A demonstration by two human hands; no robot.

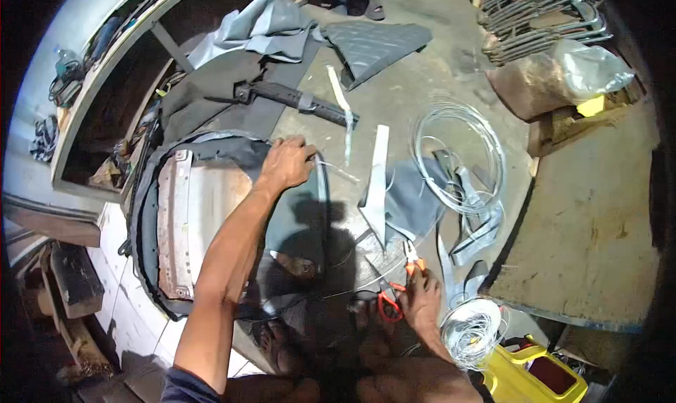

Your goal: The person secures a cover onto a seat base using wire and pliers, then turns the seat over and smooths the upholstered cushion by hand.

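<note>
My left hand point(287, 163) rests with bent fingers on the upper right edge of a dark-covered seat piece point(299, 220), which has a pale, rust-stained panel point(211, 199) inside it. A thin wire point(338, 169) runs out to the right from beside that hand. Lower right, my right hand point(424, 301) is closed around orange-handled pliers point(413, 258), whose metal jaws point up. Just left of it, red-handled scissors point(389, 306) lie on the floor. A strip of white material point(377, 184) lies above the pliers.
A large wire coil point(496, 153) and grey fabric scraps point(415, 195) lie right of centre. A smaller wire roll point(472, 332) sits by a yellow container point(528, 378). Metal rods point(542, 26) and a plastic bag point(595, 68) are at upper right. A person's foot point(375, 10) shows at the top.
</note>
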